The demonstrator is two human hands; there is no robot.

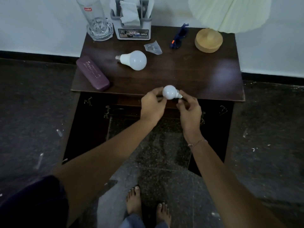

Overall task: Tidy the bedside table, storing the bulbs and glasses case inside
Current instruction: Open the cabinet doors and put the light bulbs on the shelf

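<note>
A small white bulb (170, 94) is held over the front edge of the dark wooden bedside table (189, 76). My left hand (153, 106) pinches its round end and my right hand (189, 111) grips its base. A larger white bulb (134, 60) lies on its side in the middle of the tabletop. The purple glasses case (92, 73) rests shut at the table's left edge, slightly overhanging. Below the tabletop the front of the table is dark; I cannot tell whether a drawer or door stands open.
At the back stand a tall glass (98, 22), a tissue holder (133, 22), a blue object (179, 37) and a wooden lamp base (208, 40) under a pale shade. A small plastic bag (153, 47) lies near the bulb. The floor is speckled stone; my bare feet (148, 206) are below.
</note>
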